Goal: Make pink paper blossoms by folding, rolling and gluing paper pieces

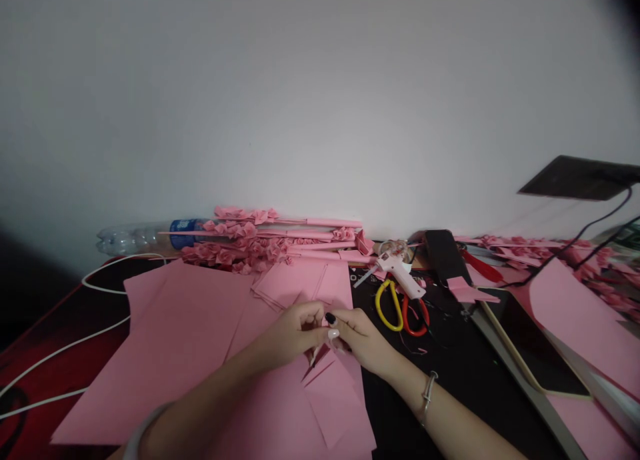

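Note:
My left hand (303, 327) and my right hand (357, 337) meet at the middle of the desk, thumbs and fingers pinched together. Between them is a small piece of pink paper (325, 323), mostly covered by the fingertips. Just below the hands lie several cut pieces of pink paper (333, 393). A thin stick-like thing shows under the left fingers, too small to name. Large pink sheets (187, 347) spread beneath and left of my left arm.
Pink paper flowers (250, 247) and a plastic bottle (135, 237) lie along the wall. To the right are a glue gun (403, 277), scissors (390, 307) with yellow and red handles, a black phone (445, 253), a tablet (537, 343) and a curled pink sheet (585, 327). White cables (65, 340) cross the left side.

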### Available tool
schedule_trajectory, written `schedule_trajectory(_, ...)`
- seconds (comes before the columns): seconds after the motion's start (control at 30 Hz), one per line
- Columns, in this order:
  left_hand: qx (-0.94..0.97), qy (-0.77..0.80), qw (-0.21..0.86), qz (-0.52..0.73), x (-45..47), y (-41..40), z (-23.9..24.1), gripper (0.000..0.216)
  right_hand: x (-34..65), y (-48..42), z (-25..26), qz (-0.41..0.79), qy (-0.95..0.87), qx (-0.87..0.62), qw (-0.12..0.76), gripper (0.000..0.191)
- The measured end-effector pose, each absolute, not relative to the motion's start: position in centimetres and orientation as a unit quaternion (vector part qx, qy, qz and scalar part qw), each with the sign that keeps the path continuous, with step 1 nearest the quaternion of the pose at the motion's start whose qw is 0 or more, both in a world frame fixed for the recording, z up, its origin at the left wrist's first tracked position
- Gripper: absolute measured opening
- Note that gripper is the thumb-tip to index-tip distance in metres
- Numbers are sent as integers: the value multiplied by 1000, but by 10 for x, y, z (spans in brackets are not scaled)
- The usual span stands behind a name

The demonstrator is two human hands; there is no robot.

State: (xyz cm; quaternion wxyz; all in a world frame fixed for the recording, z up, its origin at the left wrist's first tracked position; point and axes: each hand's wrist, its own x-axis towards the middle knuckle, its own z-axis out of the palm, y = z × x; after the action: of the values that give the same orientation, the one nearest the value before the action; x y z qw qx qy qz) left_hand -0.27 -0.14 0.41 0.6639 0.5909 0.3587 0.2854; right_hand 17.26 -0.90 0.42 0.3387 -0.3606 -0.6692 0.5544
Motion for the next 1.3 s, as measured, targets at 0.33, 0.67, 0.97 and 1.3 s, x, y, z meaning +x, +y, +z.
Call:
schedule_trajectory(0.33, 625, 355, 626, 302, -6, 1, 2, 36, 173, -10, 3, 559, -641, -377, 367, 51)
schedule_trajectory(0.67, 629, 397, 575, 341, -4, -1, 4, 32, 176, -9, 4, 340, -745, -413, 400, 29)
schedule_trajectory(0.97, 627, 393, 583, 335, 0, -3, 4, 32, 177, -11, 5, 272, -764, -418, 409, 25)
schedule_trajectory(1.3, 637, 412, 578, 300, 2, -5, 7, 27, 179, -13, 5, 270, -779, -423, 376, 16)
